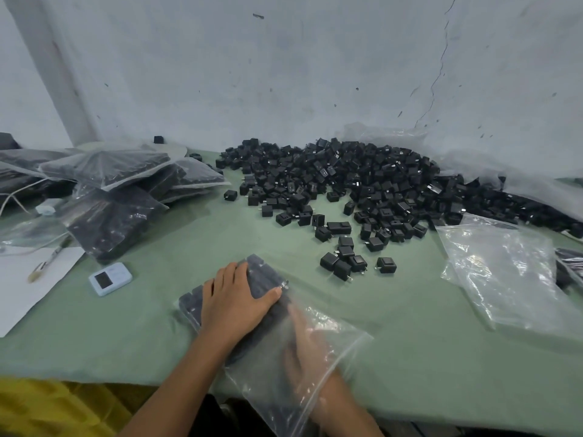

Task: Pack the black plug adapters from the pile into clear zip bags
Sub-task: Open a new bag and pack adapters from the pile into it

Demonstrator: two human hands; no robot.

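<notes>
Pressing down with straight fingers, the left hand (pixel 236 305) grasps nothing. It pins the clear zip bag (pixel 334 334) over the packed black plug adapters (pixel 263 275), which sit at the bag's 11 o'clock end. The right hand (pixel 310 348) is inside the bag, entering through the mouth at 5 o'clock. Through the glare and blur I cannot tell whether it grips an adapter or only pushes.

The mouth end of the bag hangs past the edge of the table (pixel 410 357) at 6 o'clock. If the left hand lifts early, the rows could slump toward the opening and spill off. The metal prongs could snag or pierce the thin plastic under hard pressing. Adapters bunched near the zip would probably keep it from sealing. The pile (pixel 362 178) lies well apart at 1 o'clock.
</notes>
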